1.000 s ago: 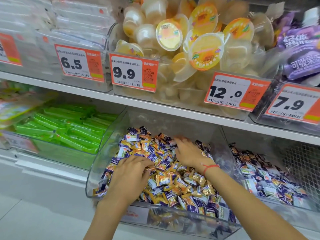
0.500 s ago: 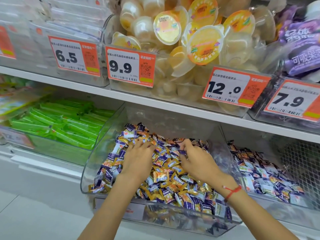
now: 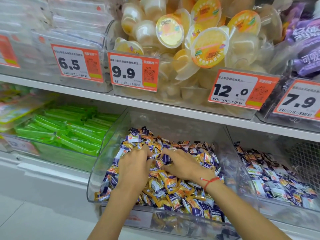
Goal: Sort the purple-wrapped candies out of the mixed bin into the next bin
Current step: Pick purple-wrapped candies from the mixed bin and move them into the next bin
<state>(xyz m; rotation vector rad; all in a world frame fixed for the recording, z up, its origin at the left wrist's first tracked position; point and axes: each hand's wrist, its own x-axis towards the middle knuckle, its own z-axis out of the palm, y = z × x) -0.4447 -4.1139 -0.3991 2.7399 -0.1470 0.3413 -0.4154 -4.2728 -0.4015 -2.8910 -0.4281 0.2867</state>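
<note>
both hands dig in the clear plastic mixed bin (image 3: 97, 179): left hand (image 3: 133, 168) and right hand (image 3: 183, 164) curl into purple-wrapped candies (image 3: 166, 159); grip unclear. next: carry purples to the clear right-hand bin (image 3: 245, 174)

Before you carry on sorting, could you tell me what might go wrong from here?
1. Both the left hand and right hand are dug into the mixed bin, so orange candies could come along with the purple candies.
2. The pile sits high near the bin's low front lip, so raking may spill candies over it.
3. The next bin already shows some orange, so strays would be hard to spot.
</note>
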